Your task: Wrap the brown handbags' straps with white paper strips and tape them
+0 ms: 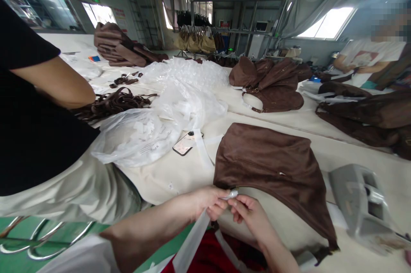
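A brown shoulder bag (266, 153) lies on the pale table in front of me, its curved opening edge toward me. At its left lower corner, my left hand (208, 202) pinches a white wrapping strip (194, 238) beside a metal ring. The strip hangs down from that hand toward my lap. Fingers of my right hand (252, 213) are closed on the white wrapped end at the same corner, close against the left fingertips. The strap under my hands is mostly hidden.
A grey tape dispenser (359, 208) stands at the right. Beyond the bag are a phone (188, 142), clear plastic bags (138, 136), brown straps (118, 103) and piled brown bags (269, 80). One person (41, 114) is close at left; another (369, 58) stands far right.
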`<state>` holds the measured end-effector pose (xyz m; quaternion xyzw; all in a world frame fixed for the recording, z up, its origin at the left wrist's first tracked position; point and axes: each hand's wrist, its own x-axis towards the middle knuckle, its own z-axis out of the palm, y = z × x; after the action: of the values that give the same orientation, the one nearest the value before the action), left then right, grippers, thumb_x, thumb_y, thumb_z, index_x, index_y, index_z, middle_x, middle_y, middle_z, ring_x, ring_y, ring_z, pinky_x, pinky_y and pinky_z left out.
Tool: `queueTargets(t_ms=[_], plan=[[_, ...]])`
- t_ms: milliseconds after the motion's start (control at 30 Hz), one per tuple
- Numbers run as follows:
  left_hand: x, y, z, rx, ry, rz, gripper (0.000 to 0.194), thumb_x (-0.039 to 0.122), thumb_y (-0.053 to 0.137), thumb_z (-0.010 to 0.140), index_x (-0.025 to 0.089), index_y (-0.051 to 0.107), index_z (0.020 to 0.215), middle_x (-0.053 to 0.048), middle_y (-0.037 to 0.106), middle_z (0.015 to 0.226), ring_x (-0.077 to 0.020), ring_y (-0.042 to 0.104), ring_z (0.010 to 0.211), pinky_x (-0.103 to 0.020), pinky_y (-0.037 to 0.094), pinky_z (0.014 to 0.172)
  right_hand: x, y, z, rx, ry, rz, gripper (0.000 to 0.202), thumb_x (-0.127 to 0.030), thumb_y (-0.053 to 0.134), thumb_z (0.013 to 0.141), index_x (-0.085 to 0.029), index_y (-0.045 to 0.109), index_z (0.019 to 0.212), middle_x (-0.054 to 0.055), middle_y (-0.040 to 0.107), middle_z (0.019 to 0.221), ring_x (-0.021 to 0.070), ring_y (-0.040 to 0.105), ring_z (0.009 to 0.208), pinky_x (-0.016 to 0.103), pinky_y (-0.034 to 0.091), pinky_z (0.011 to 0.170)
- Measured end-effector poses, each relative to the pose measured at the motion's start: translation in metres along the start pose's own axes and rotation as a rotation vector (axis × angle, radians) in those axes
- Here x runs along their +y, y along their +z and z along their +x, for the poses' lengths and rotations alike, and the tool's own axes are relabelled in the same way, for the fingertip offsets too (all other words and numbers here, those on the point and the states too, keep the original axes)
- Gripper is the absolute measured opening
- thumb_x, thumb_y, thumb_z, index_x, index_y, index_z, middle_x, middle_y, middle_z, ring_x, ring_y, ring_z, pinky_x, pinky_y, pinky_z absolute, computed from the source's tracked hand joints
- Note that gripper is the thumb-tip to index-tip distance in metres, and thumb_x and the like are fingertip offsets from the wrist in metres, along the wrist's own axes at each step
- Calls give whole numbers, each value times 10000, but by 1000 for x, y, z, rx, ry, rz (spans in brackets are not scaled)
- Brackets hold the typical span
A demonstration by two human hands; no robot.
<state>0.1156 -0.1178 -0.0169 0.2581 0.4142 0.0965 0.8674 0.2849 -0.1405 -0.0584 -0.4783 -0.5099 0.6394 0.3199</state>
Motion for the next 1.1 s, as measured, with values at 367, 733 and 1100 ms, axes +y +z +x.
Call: queueTargets(t_ms=[367,733,1100], plan=[[-19,10,-1,-7,84,11,386,512,563,826,131,593,773,109,184,451,-42,82,350,-216,6,386,-2,0,13,22,-19,-134,297,-410,558,748,-184,538,555,-22,526,456,104,414,437,227,324,444],[-32,27,-15,760,713,1339,341,302,340,933,154,630,833,-72,610,766,-182,555,705,-286,392,644,-25,-21,-14,215,53,-306,278,-465,559,745,-201,642,720,12,629,591,158,573,453,256,413,432],[-41,33,-10,684,467,1871,259,113,395,851,112,543,1064,-153,599,930,-264,600,810,-350,472,627,-30,5,-21,172,50,-389,399,-545,546,785,-203,569,582,-4,578,480,136,524,375,246,352,402]])
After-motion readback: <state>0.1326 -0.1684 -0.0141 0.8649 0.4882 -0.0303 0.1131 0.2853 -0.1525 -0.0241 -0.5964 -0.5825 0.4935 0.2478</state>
